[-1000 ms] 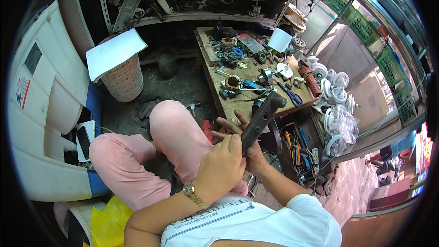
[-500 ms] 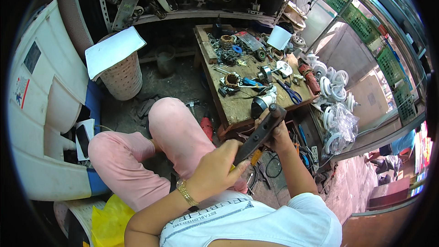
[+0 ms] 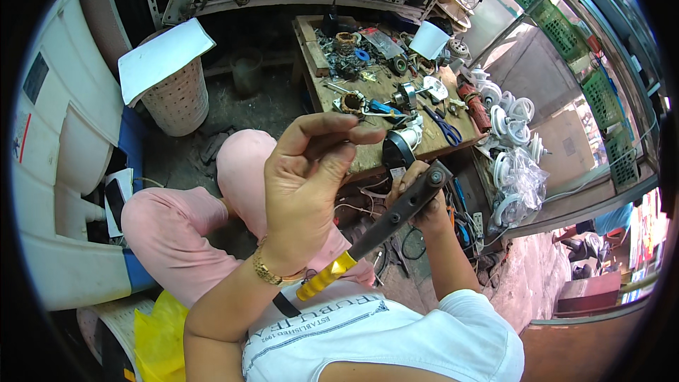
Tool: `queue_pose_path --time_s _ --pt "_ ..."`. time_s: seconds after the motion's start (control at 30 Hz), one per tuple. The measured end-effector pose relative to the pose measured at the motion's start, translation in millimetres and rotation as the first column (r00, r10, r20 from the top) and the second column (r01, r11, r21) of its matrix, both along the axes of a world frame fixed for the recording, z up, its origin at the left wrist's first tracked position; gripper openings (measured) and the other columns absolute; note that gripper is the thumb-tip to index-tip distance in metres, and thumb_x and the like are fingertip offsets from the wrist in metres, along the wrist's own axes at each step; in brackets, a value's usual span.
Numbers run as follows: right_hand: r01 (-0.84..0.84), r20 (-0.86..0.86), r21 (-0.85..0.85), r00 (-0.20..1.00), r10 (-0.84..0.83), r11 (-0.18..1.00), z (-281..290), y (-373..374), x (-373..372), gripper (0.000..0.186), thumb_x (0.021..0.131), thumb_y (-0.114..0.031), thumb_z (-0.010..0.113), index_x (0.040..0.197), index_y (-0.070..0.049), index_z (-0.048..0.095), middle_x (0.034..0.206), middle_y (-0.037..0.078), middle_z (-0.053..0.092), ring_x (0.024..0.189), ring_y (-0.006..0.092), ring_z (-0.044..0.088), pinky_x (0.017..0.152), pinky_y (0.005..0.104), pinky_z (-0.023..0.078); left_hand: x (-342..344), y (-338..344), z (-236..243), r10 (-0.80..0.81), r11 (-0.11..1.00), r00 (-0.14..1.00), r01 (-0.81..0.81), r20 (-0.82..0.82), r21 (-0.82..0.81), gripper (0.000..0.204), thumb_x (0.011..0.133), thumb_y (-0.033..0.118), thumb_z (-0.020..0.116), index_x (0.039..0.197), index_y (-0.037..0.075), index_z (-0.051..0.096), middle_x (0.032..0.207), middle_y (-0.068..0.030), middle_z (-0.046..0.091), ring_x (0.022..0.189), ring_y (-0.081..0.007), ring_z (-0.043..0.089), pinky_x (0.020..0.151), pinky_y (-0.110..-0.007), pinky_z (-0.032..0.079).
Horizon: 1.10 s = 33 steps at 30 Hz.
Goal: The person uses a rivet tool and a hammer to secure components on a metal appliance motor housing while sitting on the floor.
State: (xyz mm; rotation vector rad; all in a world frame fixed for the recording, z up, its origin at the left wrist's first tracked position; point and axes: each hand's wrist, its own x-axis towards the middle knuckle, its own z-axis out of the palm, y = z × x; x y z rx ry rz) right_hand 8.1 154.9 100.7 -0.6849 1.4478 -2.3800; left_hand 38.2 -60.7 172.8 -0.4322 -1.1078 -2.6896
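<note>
My right hand (image 3: 422,198) is closed around the upper part of a long dark metal tool (image 3: 389,221) with bolts or rivets along its side. A yellow handle (image 3: 327,276) forms the tool's lower end, slanting toward my shirt. My left hand (image 3: 308,184), with a gold watch at the wrist, is raised left of the tool and apart from it. Its fingers are bent with the thumb close against them; anything small between them cannot be made out. Just beyond my right hand is a black and white round part (image 3: 401,147) at the table's edge; whether my fingers touch it is unclear.
The low wooden table (image 3: 368,159) bears metal parts, blue-handled scissors (image 3: 443,126), a red power tool (image 3: 474,107) and a white container (image 3: 429,40). White spiral bulbs (image 3: 511,127) crowd its right side. A paper-topped basket (image 3: 177,102) stands left, near a large white plastic body (image 3: 64,141).
My left hand has let go of the tool and risen, uncovering the yellow handle. My right hand still holds the tool. The whole view has shifted slightly.
</note>
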Motion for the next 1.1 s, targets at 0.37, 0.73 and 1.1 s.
queue_pose_path --time_s 0.37,0.73,1.1 --pt "0.146 -0.054 0.087 0.988 -0.142 0.985 9.7 -15.0 9.1 0.068 0.061 -0.059 0.081 0.091 -0.003 0.054 0.077 0.008 0.06 0.064 0.0124 0.057 0.052 0.0221 0.042 -1.8 21.8 6.5 0.034 0.992 0.989 -0.016 -0.142 0.125 0.033 0.079 -0.013 0.065 0.103 0.004 0.049 0.097 -0.0126 0.062 0.089 -0.018 0.066 0.079 -0.029 0.057" --pt "0.178 -0.081 0.121 0.982 -0.169 0.977 9.2 -12.1 9.7 0.068 0.063 -0.058 0.08 0.092 -0.004 0.052 0.076 0.007 0.061 0.064 0.0121 0.057 0.049 0.0205 0.04 1.7 24.5 6.2 0.03 0.998 0.974 -0.015 -0.225 0.067 0.032 0.079 -0.017 0.061 0.099 0.002 0.045 0.095 -0.0128 0.057 0.089 -0.021 0.065 0.081 -0.033 0.058" --pt "0.201 -0.04 0.062 0.979 -0.198 0.978 10.3 -15.5 11.6 0.067 0.064 -0.053 0.082 0.099 -0.005 0.05 0.074 0.007 0.061 0.045 0.0074 0.051 0.037 0.0186 0.033 -1.0 25.8 6.7 0.048 0.999 0.951 -0.043 -0.306 0.023 0.029 0.08 -0.017 0.06 0.098 0.001 0.047 0.094 -0.0106 0.053 0.088 -0.0196 0.063 0.081 -0.034 0.058"
